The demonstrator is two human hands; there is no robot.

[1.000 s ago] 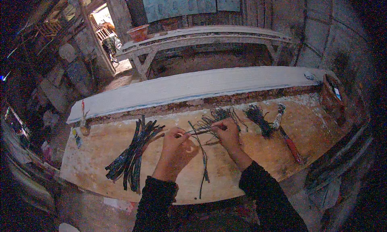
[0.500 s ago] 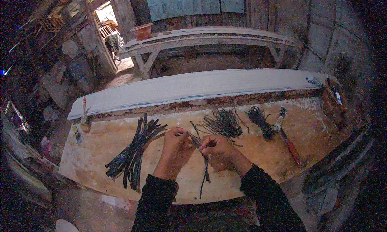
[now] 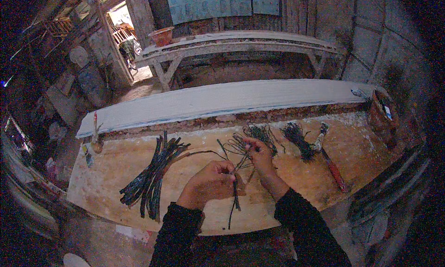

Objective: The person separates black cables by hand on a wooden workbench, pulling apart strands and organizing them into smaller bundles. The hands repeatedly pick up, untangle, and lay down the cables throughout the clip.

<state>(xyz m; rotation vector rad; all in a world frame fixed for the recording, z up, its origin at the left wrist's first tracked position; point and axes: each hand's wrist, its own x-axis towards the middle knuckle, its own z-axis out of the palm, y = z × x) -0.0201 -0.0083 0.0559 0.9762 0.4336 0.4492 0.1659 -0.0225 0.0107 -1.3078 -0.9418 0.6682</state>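
Note:
My left hand (image 3: 214,180) is closed in a pinch on narrow dark strips (image 3: 236,198) near the middle of the wooden board, their lower ends hanging toward me. Farther up and to the right, my right hand (image 3: 261,158) has its fingers pinched together beside a loose tangle of thin dark cords (image 3: 265,135). A thin strand (image 3: 241,163) runs between the two hands; its end at my right fingers is hard to make out. A thick bundle of flat dark strips (image 3: 150,176) lies left of my hands, and one curved strip reaches from it toward them.
Right of the tangle lie a smaller dark cord bundle (image 3: 299,141) and a red-handled tool (image 3: 333,170). A brown pot (image 3: 384,114) stands at the right end. A long white-topped slab (image 3: 222,99) borders the far side; behind it is a bench (image 3: 241,47) with a basin (image 3: 162,37).
My right hand has moved up and away to the right, toward the tangle. The left hand has come down and right onto the crossing strips. A curved strip now shows beside the left bundle.

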